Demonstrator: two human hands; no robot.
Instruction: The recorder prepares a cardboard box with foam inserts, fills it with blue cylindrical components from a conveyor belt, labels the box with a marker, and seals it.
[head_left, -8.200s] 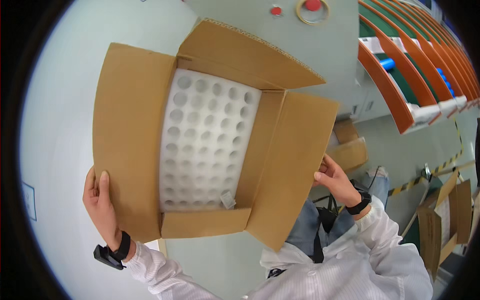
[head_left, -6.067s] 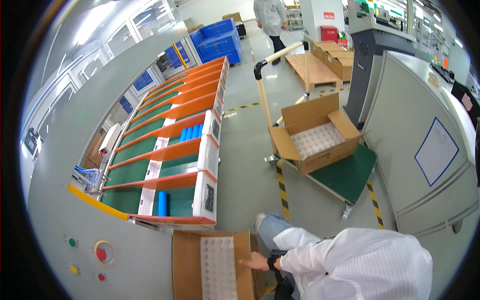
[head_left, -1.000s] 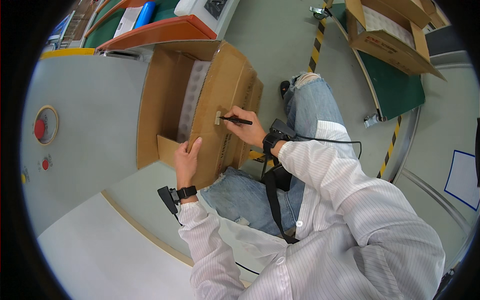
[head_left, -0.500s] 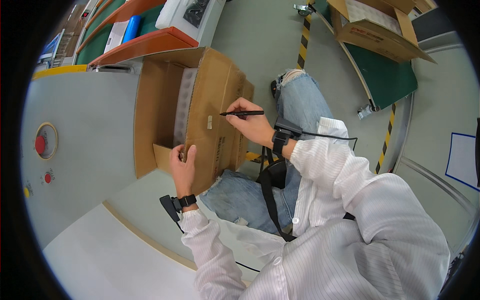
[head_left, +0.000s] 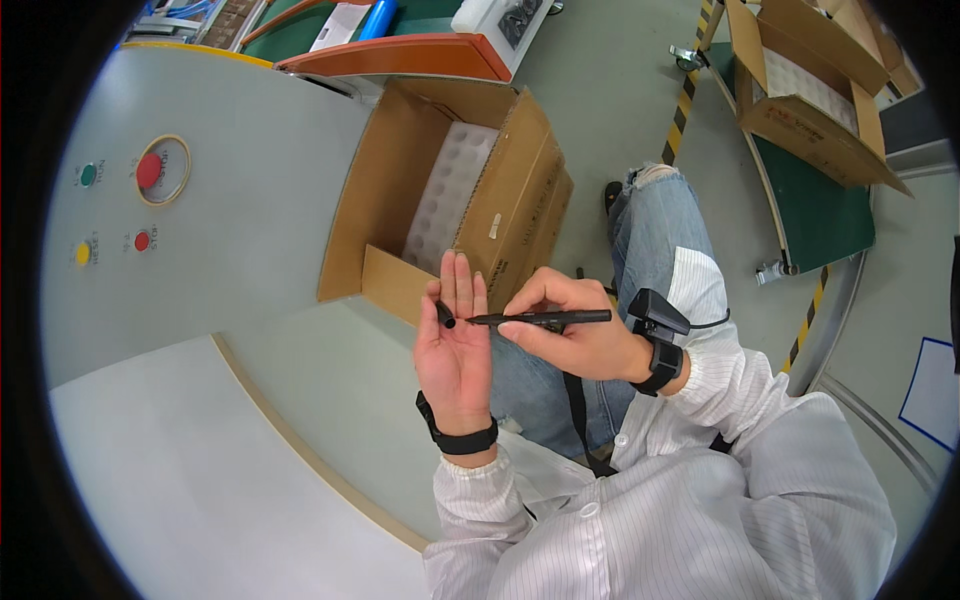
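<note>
In my right hand (head_left: 570, 325) is a black marker pen (head_left: 560, 317), pinched between thumb and fingers with its tip pointing left. My left hand (head_left: 455, 350) lies palm up with its fingers stretched out; a black pen cap (head_left: 445, 316) is held at its thumb side. The uncapped tip is close to the cap's mouth, over the left palm. Just beyond both hands stands an open cardboard box (head_left: 540, 190) with a white dimpled foam tray (head_left: 450, 190) inside. A small pale sticker (head_left: 495, 226) is on the box's side.
On the left, a grey machine panel (head_left: 230, 250) carries red, green and yellow buttons. A white surface (head_left: 200, 470) lies at the lower left. An orange-edged shelf (head_left: 400, 58) stands at the back. Another open box (head_left: 810, 135) sits on a green wheeled cart (head_left: 810, 210) at the right.
My left hand has left the box's edge and turned palm up, showing the cap. My right hand has brought the marker pen away from the box side to the left palm. The view has shifted.
</note>
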